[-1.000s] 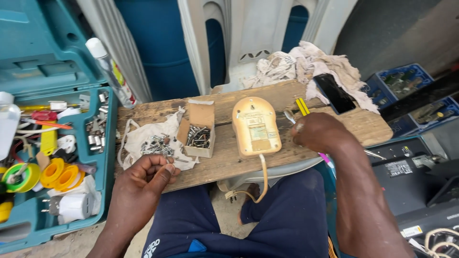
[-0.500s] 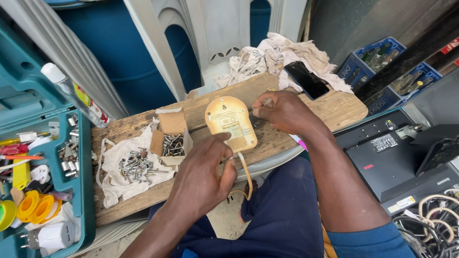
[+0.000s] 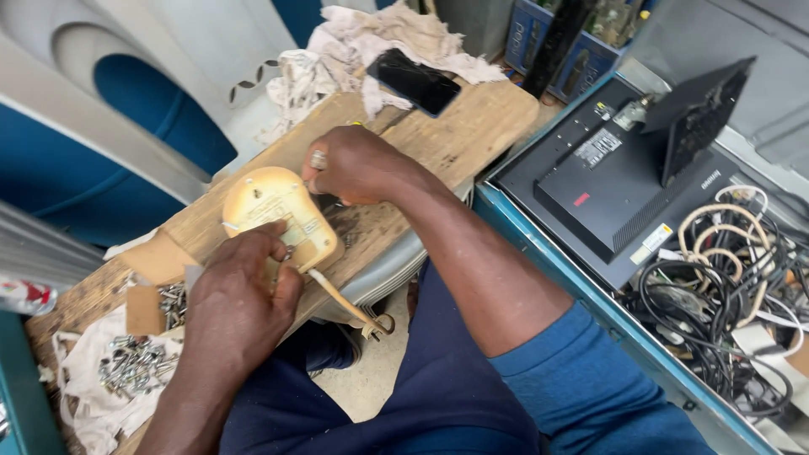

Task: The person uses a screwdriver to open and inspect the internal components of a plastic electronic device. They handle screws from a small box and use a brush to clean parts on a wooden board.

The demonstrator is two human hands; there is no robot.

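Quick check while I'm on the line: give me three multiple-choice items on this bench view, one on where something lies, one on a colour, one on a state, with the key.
1. Where does the black phone lie?
A. on the crumpled cloth at the far end of the wooden board
B. inside the small cardboard box
C. on the monitor's back

2. What colour is the rounded casing on the board?
A. bright red
B. cream-yellow
C. dark green

3. How is the left hand placed?
A. hanging off the board, touching nothing
B. gripping the coiled cables
C. resting on the near edge of the casing

Key: 1 A, the phone sits partly on the cloth beyond the right hand. 2 B, the shell is pale yellowish. 3 C, its fingers lie on the casing's near edge, where the cord leaves it.
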